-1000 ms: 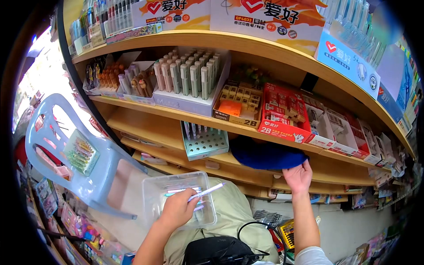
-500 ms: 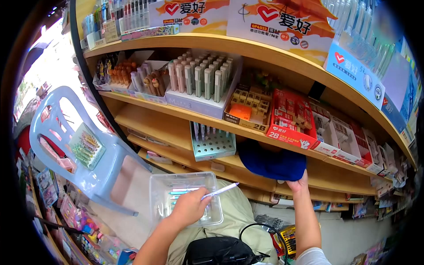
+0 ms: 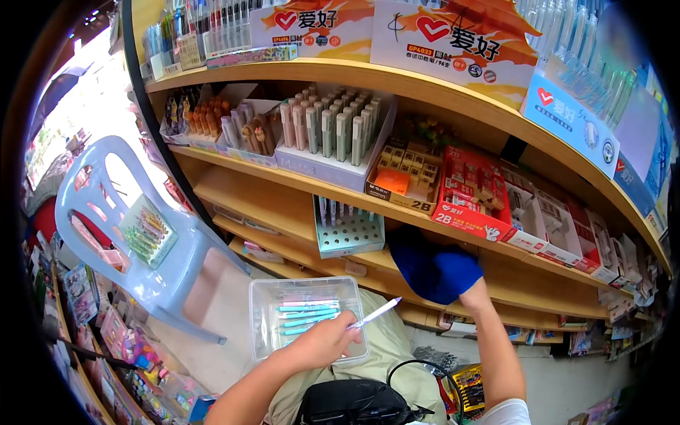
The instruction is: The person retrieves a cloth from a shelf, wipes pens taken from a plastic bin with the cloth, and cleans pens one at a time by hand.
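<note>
My left hand (image 3: 324, 343) is closed round a pale lavender-and-white pen (image 3: 380, 312), its tip pointing up and to the right. The hand is over the near right part of a clear plastic bin (image 3: 256, 312) on my lap. Inside the bin lie several teal pens (image 3: 307, 322) and a pinkish one. My right hand (image 3: 474, 292) grips a dark blue cloth (image 3: 433, 268) at its right edge; the fingers are partly hidden behind it. The cloth hangs in front of the lower shelf, beside a light teal pen holder (image 3: 349, 236) with rows of holes and some pens at its back.
Above is a shelf with a box of upright pens (image 3: 327, 129), a 2B eraser box (image 3: 405, 177) and a red box (image 3: 473, 193). At left stands a light blue plastic chair (image 3: 166, 273) bearing a pen pack (image 3: 147, 230). A black bag (image 3: 354, 402) rests on my lap.
The blue cloth has folded and tilted as my right hand shifted slightly left and down. My left hand moved right with the pen, showing more teal pens. The view shifted slightly.
</note>
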Motion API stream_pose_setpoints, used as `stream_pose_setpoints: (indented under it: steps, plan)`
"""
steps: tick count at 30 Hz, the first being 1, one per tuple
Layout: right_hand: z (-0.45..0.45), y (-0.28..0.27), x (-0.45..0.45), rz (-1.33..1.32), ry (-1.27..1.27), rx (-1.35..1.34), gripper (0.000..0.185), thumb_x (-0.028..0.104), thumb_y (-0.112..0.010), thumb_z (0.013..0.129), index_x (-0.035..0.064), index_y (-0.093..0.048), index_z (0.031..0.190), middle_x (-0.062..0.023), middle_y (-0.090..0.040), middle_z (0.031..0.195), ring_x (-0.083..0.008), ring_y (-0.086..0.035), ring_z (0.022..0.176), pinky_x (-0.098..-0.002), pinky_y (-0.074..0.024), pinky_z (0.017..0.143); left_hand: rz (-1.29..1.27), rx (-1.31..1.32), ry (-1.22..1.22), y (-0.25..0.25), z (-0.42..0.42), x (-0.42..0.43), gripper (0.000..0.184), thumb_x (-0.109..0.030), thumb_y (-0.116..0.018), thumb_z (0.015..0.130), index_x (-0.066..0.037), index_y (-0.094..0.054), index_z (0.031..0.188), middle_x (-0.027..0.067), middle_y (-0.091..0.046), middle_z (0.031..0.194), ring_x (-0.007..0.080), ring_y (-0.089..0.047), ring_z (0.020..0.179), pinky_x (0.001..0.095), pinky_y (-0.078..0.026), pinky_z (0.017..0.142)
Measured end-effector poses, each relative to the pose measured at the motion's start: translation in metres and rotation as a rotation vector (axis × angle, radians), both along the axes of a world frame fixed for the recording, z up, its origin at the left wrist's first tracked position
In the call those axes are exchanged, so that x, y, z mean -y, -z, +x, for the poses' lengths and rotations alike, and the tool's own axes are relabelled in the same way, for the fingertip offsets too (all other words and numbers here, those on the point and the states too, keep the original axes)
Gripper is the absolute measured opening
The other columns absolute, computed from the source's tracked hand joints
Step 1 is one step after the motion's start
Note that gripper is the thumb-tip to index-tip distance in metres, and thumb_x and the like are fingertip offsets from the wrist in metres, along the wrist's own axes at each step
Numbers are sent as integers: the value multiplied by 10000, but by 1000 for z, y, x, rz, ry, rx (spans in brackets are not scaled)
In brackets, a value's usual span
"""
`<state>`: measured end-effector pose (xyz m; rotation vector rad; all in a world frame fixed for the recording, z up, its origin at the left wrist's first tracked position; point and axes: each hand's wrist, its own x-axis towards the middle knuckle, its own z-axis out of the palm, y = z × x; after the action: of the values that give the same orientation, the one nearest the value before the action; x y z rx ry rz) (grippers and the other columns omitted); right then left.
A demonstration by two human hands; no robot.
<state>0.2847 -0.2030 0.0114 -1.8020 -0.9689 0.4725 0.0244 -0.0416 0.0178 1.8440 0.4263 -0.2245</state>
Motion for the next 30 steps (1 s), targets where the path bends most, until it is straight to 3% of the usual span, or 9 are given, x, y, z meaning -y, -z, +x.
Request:
stream_pose_setpoints:
  steps: [6,7,10,11,14,20,24,27,30]
  plan:
    - [-29,27,-17,193,61,-61,226,116,-546,795,24,-566,1000,-74,-571,969,-176,-528,902,-290,-410,805,21,84,-47,3,-2,-2,200,-183,-390,912,12,-397,957,132,-595,867,220,-608,711,331,-463,645]
    - [-32,32,-21,300,29,-143,223,101,-533,799,22,-561,1005,-66,-567,961,-179,-526,891,-296,-415,793,27,99,-58,3,-3,-4,194,-179,-394,910,10,-396,953,132,-596,861,218,-607,708,329,-464,643]
    - [-32,40,-29,260,-24,-140,198,87,-517,806,14,-560,985,-52,-563,927,-170,-524,862,-300,-421,753,42,128,-99,-5,-3,-8,178,-167,-410,905,7,-396,938,127,-597,831,207,-602,694,320,-466,632]
    - [-32,38,-33,273,-50,-121,163,43,-520,758,16,-555,914,-72,-557,878,-199,-527,798,-309,-422,690,47,137,-114,-8,-2,-9,173,-163,-415,902,6,-397,933,124,-597,818,202,-601,688,317,-467,628]
    - [-32,19,-44,170,-174,195,164,12,-537,683,22,-538,846,-108,-541,835,-252,-511,744,-324,-413,650,40,188,-151,-8,4,-16,164,-161,-428,898,0,-402,911,110,-585,774,186,-598,671,303,-469,612]
    - [-44,19,-55,427,-208,477,151,17,-550,649,14,-513,795,-122,-526,809,-287,-494,727,-350,-401,640,-84,246,-165,0,25,-13,103,-143,-396,916,-40,-395,915,28,-506,687,73,-511,582,208,-427,494]
    - [-53,30,-53,438,-242,227,93,15,-535,694,-2,-495,776,-122,-514,797,-279,-478,704,-344,-389,614,-238,282,-148,13,32,-7,126,-166,-370,926,-46,-402,901,13,-472,652,60,-458,530,195,-371,455]
    - [-52,39,-55,437,-247,227,36,15,-514,744,-6,-499,769,-94,-501,778,-233,-472,693,-318,-385,606,-289,283,-133,12,33,-3,152,-182,-352,933,-49,-411,889,6,-449,636,62,-427,511,192,-350,456]
    - [-64,31,-56,403,-166,-53,53,28,-491,786,-8,-496,747,-62,-483,763,-180,-457,668,-290,-376,580,-298,289,-137,13,33,0,168,-183,-340,936,-48,-420,877,-4,-427,628,61,-406,507,190,-343,465]
